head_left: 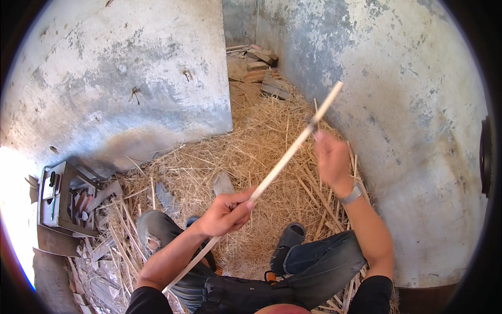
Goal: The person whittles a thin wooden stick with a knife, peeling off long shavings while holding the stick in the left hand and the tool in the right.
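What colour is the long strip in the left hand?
Pale cream: the strip in the left hand, best seen in the head view.

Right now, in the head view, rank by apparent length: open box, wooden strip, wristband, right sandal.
Largest to smallest:
1. Wooden strip, by far
2. Open box
3. Right sandal
4. Wristband

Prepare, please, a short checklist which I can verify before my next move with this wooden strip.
1. Left hand gripping the wooden strip: ok.
2. Left hand apart from the small dark object at the strip: ok, it is lower down.
3. Right hand firmly holding that dark object: cannot tell, blurred.
4. Strip's upper end clear of the right wall: cannot tell from one view.
5. Floor free of loose straw: not ok.
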`<move>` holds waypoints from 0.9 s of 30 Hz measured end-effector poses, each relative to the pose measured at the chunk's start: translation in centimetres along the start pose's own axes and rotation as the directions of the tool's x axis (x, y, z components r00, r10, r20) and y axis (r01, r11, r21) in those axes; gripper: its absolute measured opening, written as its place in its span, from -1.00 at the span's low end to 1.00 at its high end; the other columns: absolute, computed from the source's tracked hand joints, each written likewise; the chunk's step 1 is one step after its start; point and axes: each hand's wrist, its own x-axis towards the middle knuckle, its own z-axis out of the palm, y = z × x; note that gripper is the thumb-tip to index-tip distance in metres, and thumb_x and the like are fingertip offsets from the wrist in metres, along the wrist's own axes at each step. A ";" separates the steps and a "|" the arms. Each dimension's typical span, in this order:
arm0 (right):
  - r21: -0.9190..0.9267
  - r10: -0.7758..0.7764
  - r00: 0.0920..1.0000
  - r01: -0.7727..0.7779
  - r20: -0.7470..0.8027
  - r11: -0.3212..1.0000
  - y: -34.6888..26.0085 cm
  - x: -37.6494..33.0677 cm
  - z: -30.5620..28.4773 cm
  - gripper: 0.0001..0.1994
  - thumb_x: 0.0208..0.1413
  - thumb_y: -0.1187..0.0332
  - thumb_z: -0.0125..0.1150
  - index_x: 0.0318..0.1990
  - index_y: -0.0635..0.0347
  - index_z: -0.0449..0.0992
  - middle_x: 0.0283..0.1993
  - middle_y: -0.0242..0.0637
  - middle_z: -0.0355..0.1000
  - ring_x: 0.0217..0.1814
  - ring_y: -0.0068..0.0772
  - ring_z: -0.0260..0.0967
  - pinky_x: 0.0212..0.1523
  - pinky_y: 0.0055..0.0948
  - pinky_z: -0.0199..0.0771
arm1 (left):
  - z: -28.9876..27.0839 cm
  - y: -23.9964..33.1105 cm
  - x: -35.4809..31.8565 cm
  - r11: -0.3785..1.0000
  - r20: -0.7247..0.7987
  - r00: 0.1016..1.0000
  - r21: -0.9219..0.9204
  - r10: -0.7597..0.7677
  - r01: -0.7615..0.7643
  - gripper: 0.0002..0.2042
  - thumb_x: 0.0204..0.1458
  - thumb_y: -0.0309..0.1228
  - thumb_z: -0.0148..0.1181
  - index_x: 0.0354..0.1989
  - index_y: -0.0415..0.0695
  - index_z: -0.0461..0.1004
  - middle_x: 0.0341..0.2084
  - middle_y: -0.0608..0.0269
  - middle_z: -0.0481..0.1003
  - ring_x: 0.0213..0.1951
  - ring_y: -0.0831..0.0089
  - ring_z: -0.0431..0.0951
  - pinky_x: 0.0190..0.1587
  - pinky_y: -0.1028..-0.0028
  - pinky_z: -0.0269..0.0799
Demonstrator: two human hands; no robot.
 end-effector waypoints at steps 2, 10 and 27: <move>0.010 -0.005 0.995 0.004 0.098 1.000 -2.3 -1.5 1.8 -0.57 0.43 0.26 -0.13 -0.57 0.20 0.29 -0.74 -0.44 0.12 -0.72 -0.63 -0.01 -0.65 -0.44 0.00 | 0.0 0.0 0.1 0.999 -0.054 0.998 0.038 0.036 -0.034 -0.54 0.39 -0.43 -0.11 0.43 -0.21 0.12 -0.73 0.43 0.20 -0.72 0.69 0.15 -0.66 0.59 0.08; 0.560 0.091 0.825 -0.455 0.558 0.692 -0.9 -1.2 0.4 -0.55 0.44 0.16 -0.11 -0.56 0.12 0.29 -0.73 -0.55 0.12 -0.72 -0.70 0.00 -0.67 -0.57 0.00 | -0.5 -0.2 -0.3 0.993 -0.002 0.994 -0.060 0.105 -0.105 -0.56 0.39 -0.43 -0.10 0.40 -0.23 0.17 -0.73 0.47 0.17 -0.72 0.70 0.14 -0.67 0.60 0.11; 0.184 0.083 0.995 -0.093 0.064 0.979 0.5 -1.4 2.1 -0.54 0.43 0.18 -0.11 -0.58 0.15 0.27 -0.70 -0.47 0.14 -0.68 -0.63 0.03 -0.62 -0.48 0.04 | 0.0 1.2 0.8 0.981 -0.077 0.994 0.181 0.082 -0.067 -0.57 0.36 -0.43 -0.03 0.37 -0.27 0.23 -0.73 0.50 0.24 -0.70 0.76 0.20 -0.65 0.61 0.12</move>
